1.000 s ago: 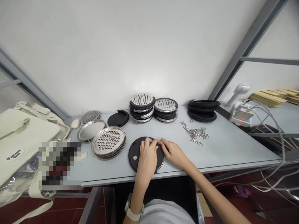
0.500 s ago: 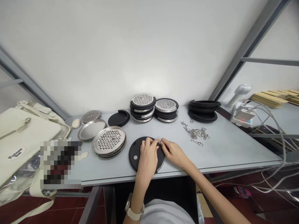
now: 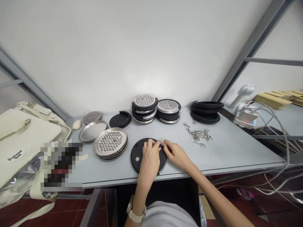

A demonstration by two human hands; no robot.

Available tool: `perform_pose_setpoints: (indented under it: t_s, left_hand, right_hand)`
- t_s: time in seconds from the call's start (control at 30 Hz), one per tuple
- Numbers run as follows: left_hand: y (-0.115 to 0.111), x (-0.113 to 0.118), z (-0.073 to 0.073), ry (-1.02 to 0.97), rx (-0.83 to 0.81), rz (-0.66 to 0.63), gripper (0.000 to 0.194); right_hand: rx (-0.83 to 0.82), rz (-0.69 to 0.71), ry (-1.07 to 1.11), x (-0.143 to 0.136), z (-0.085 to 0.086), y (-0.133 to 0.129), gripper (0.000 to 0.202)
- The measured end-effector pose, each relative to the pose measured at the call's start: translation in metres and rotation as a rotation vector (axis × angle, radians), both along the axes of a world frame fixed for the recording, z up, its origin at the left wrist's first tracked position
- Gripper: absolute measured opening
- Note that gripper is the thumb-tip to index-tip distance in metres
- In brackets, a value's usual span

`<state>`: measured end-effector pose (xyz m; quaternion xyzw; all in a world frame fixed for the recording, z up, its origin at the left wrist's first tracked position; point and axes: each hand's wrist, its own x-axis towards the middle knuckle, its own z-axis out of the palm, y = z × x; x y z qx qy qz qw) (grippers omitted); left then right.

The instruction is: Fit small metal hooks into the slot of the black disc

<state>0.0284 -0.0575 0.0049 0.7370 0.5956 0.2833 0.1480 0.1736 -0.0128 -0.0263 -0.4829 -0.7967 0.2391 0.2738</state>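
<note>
A black round grater holder (image 3: 136, 151), with a light dot on its face, lies on the table in front of me. My left hand (image 3: 151, 157) is closed over its top and presses it down, fingertips near the far right rim. At that rim a small silver metal clip (image 3: 161, 143) shows between my two hands. The closed fingers of my right hand (image 3: 175, 153) pinch the clip from the right side. My fingers partly hide it, so how it is attached cannot be seen. A scatter of similar metal clips (image 3: 200, 135) lies to the right.
Round metal grater plates (image 3: 111, 142) are piled on the left. Two stacks of grater plates in black holders (image 3: 145, 108) stand at the wall. More black holders (image 3: 205, 117) are stacked at back right. A cream bag (image 3: 30, 132) and loose cables (image 3: 281, 126) flank the table.
Almost nothing differs. Both hands stay at the same rim of the black holder, with only a slight shift of the fingers around the clip.
</note>
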Motion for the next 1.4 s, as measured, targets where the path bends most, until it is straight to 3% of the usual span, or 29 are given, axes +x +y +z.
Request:
perform_pose_setpoints:
  t_s: [0.57, 0.7, 1.1, 1.4]
  left_hand:
    - [0.0005, 0.0000, 0.0007, -0.012, 0.003, -0.008, 0.033]
    - [0.0008, 0.0001, 0.0002, -0.030, 0.015, 0.001, 0.033]
    - [0.0015, -0.0006, 0.0001, -0.035, 0.047, 0.031, 0.013]
    - [0.0011, -0.0011, -0.0001, -0.066, 0.023, -0.063, 0.012]
  right_hand:
    - [-0.020, -0.006, 0.100, -0.0006, 0.0030, -0.0011, 0.025]
    - [-0.013, -0.070, 0.166, 0.0017, 0.0052, 0.0007, 0.028]
    - [-0.014, -0.043, 0.143, 0.0012, 0.0082, 0.0003, 0.029]
    - [-0.013, -0.026, 0.094, -0.0012, 0.0089, -0.0002, 0.028]
